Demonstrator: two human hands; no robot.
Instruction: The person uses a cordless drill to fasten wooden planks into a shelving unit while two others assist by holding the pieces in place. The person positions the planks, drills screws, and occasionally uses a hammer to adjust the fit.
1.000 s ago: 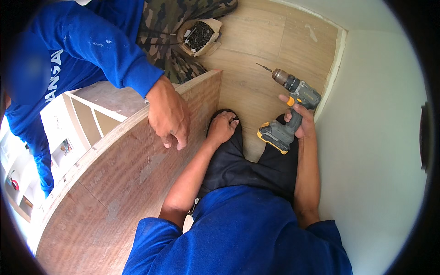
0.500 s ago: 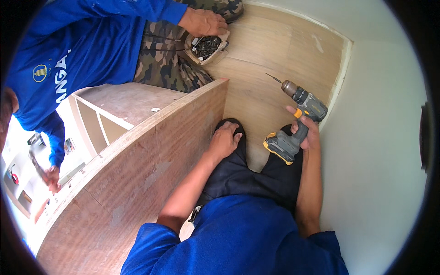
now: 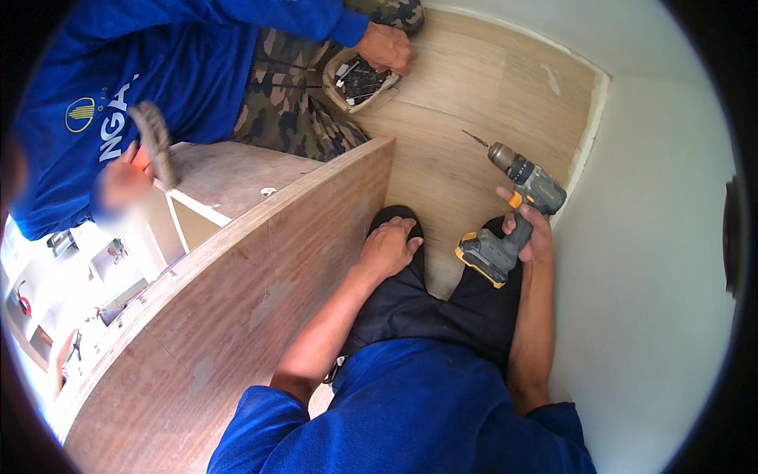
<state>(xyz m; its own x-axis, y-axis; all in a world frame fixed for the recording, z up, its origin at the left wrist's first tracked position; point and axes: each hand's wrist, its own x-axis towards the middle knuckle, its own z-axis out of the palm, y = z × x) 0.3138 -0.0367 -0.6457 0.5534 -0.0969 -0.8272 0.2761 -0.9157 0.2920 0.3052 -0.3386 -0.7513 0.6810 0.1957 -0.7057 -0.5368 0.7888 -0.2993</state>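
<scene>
My right hand (image 3: 533, 233) is closed around the grip of a cordless drill (image 3: 527, 197), grey and black with yellow trim. A thin bit (image 3: 474, 137) sits in its chuck and points up and to the left. The drill hangs above my right knee, its battery (image 3: 483, 257) toward my legs. My left hand (image 3: 389, 249) lies on my left knee with nothing in it, fingers stretched out and a little apart. Left of that hand stands a plywood panel (image 3: 237, 292) on edge, which my forearm runs alongside.
A co-worker's hand (image 3: 384, 49) is at an open bag (image 3: 335, 93) of dark screws or nails. Their other hand (image 3: 125, 178), blurred, lifts a hammer-like tool (image 3: 155, 142). Cabinet parts (image 3: 237, 174) lie beyond the panel. A pale wall (image 3: 632, 261) rises close at my right.
The co-worker's blurred hand and tool have risen from the panel's edge toward their chest. Their other hand has shifted right at the bag. My hands and the drill have hardly moved.
</scene>
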